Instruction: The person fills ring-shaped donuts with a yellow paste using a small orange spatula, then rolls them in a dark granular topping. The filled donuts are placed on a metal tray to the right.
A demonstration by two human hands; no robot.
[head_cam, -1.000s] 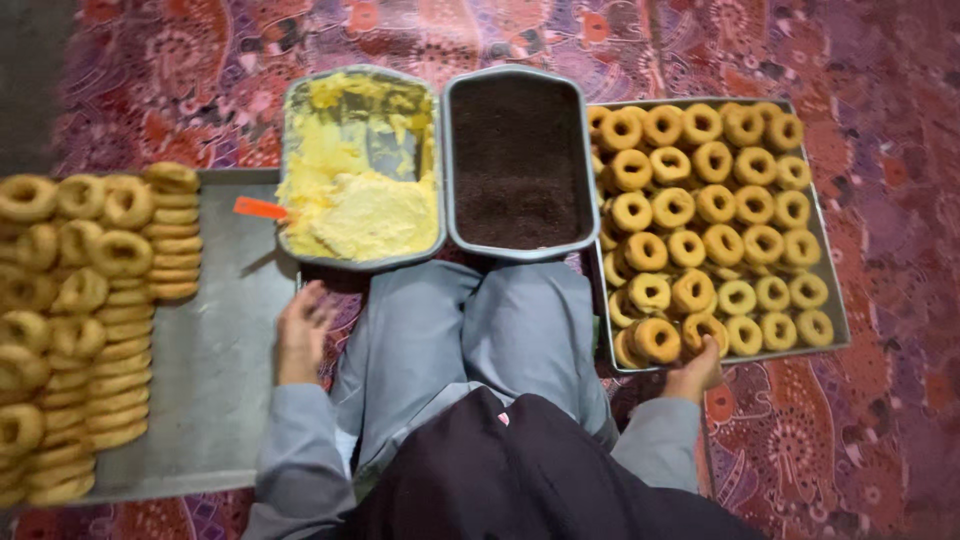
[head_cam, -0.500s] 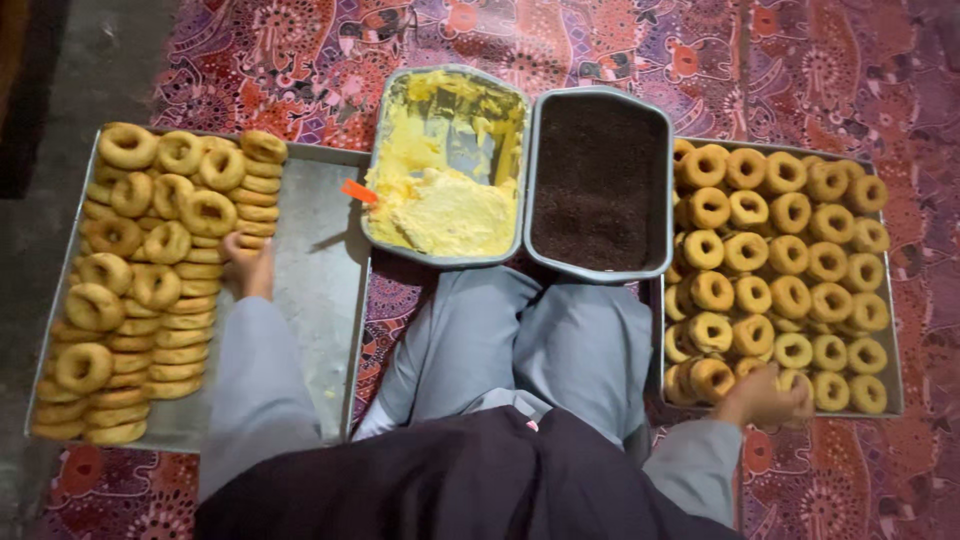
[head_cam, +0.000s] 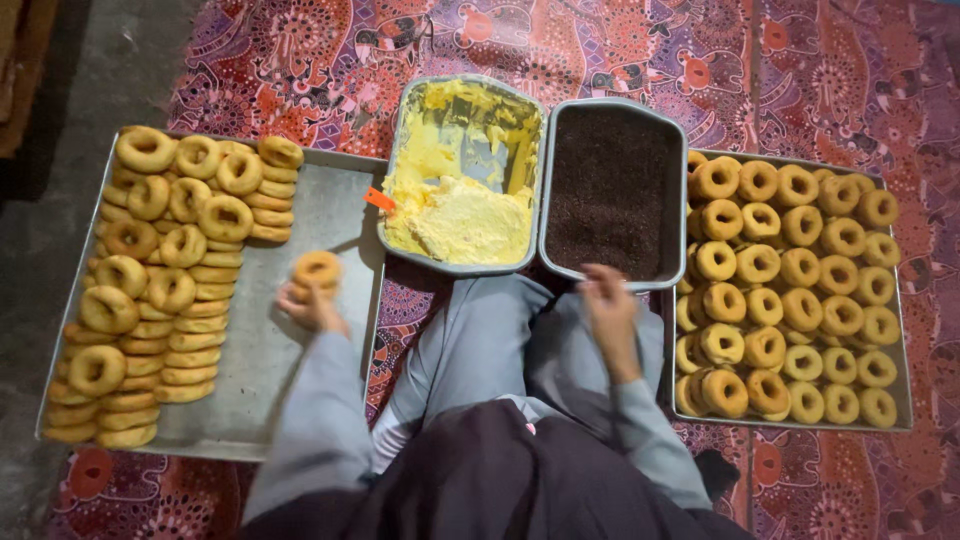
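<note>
Left hand: the left hand point(head_cam: 308, 305) is raised over the left tray point(head_cam: 300, 215), forearm reaching toward 11 o'clock, fingers closed around one ring-shaped pastry point(head_cam: 318, 268).
Held pastry: it sits at the fingertips, above bare metal, at 3 o'clock from the stacked rings point(head_cam: 150, 290) and well apart from them.
Right hand: the right hand point(head_cam: 610, 305) hovers at the near rim of the dark crumb tub point(head_cam: 615, 185), forearm pointing toward 12 o'clock. It is blurred; the fingers look loosely curled, and whether they hold anything cannot be told.
Centre tubs: the yellow cream tub point(head_cam: 462, 170) stands touching the dark one, at its 9 o'clock side; an orange handle point(head_cam: 379, 199) pokes out at the cream tub's left edge.
Right tray: the right tray point(head_cam: 895, 330) is filled with rows of rings, at 3 o'clock from the right hand.
Hidden or unclear: both sleeves are smeared by motion; the person's lap covers the cloth point(head_cam: 620, 50) between the trays; the lower frame edge cuts off the body.
</note>
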